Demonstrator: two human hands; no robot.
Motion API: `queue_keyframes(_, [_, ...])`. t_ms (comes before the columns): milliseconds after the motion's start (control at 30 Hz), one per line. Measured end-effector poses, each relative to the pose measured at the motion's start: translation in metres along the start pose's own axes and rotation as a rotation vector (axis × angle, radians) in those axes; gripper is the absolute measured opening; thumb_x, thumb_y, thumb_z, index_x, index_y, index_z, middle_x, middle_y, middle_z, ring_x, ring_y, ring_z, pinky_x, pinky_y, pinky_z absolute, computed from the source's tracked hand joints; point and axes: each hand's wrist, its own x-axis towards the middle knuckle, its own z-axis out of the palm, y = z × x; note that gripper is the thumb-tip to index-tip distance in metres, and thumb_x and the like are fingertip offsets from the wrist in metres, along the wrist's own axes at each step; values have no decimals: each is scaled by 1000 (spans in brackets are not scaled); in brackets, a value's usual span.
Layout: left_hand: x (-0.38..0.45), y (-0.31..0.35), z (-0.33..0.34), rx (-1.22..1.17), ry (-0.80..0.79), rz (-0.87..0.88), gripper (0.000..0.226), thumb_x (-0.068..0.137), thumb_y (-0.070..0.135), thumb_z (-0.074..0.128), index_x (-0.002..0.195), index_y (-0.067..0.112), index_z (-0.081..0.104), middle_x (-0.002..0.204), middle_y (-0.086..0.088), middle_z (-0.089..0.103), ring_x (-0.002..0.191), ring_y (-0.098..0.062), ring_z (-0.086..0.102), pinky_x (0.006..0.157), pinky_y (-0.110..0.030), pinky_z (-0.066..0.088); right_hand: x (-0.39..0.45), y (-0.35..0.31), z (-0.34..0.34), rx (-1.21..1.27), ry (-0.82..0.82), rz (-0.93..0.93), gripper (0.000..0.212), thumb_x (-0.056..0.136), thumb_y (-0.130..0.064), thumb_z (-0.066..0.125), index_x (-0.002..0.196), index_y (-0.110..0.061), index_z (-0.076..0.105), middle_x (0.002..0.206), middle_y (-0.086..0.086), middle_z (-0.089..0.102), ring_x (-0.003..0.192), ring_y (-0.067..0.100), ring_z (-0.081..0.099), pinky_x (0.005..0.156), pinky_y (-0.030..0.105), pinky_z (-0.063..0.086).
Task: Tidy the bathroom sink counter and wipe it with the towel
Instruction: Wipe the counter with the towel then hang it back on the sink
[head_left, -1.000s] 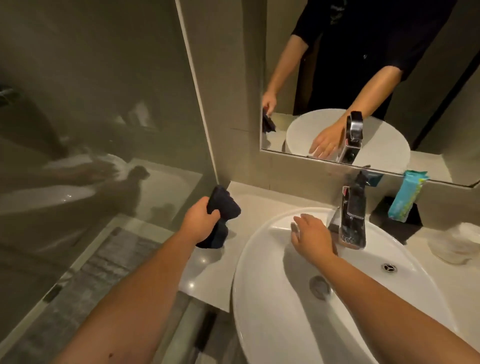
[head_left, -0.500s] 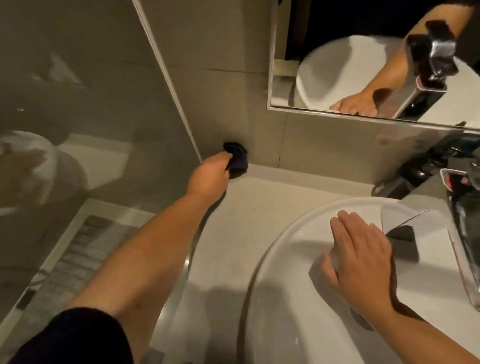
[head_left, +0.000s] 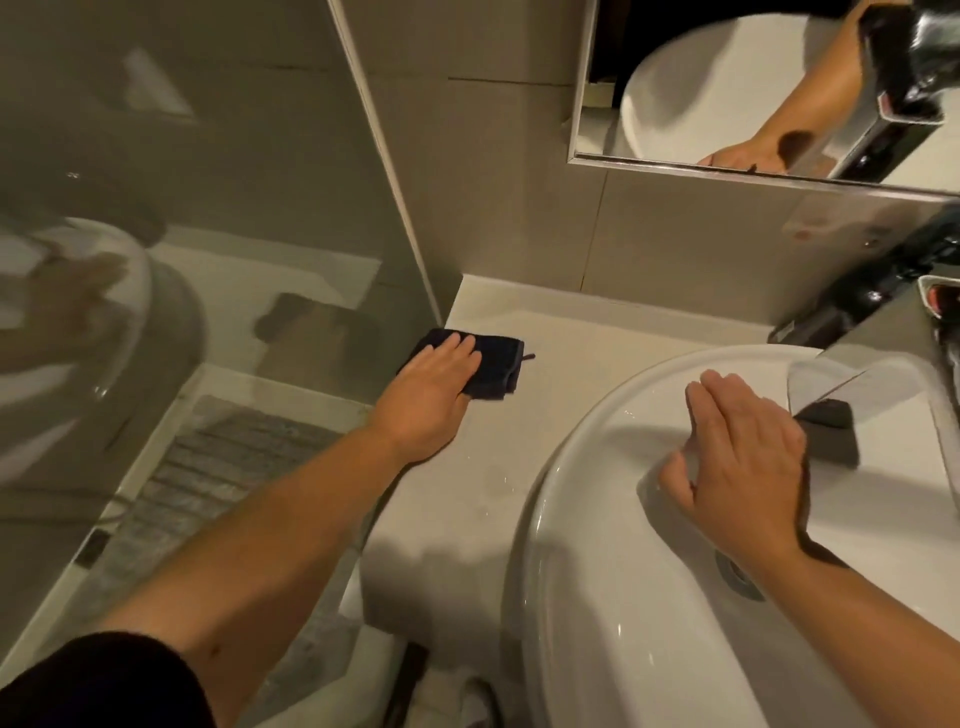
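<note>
A small dark towel (head_left: 496, 366) lies flat on the pale counter (head_left: 561, 358), near the back left corner beside the glass panel. My left hand (head_left: 434, 392) presses flat on the towel, fingers stretched over its near half. My right hand (head_left: 743, 462) rests open on the rim of the white round sink (head_left: 571, 571), fingers spread, holding nothing. The chrome tap (head_left: 852, 312) stands just right of that hand.
A glass shower panel (head_left: 208, 234) walls off the counter's left side, with a grey mat (head_left: 208, 467) on the floor behind it. A mirror (head_left: 727, 88) hangs above the tiled back wall. The counter's front edge drops off below my left forearm.
My left hand carried the bunched towel to the back corner, then laid it flat and drew it slightly toward me. The view has tilted down and closer. My right hand stays on the sink.
</note>
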Motion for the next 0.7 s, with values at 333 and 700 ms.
queue_keyframes(333, [-229,50,24,75,-132,-145,71,75,13,72,139,13,42,149,-6,40,139,-22,28,116,-30,1,1,-6,-18,39,-155,24,57,76,-24,50,127,2,51,133,24,53,124,41,47,100,52,35])
queue_keyframes(700, [-261,102,-18,-1022,2,-922,27,95,14,46,98,25,70,93,-8,75,88,-21,70,76,-38,54,4,-4,-28,49,-264,-3,52,69,-15,53,118,3,52,121,23,56,111,41,50,87,51,38])
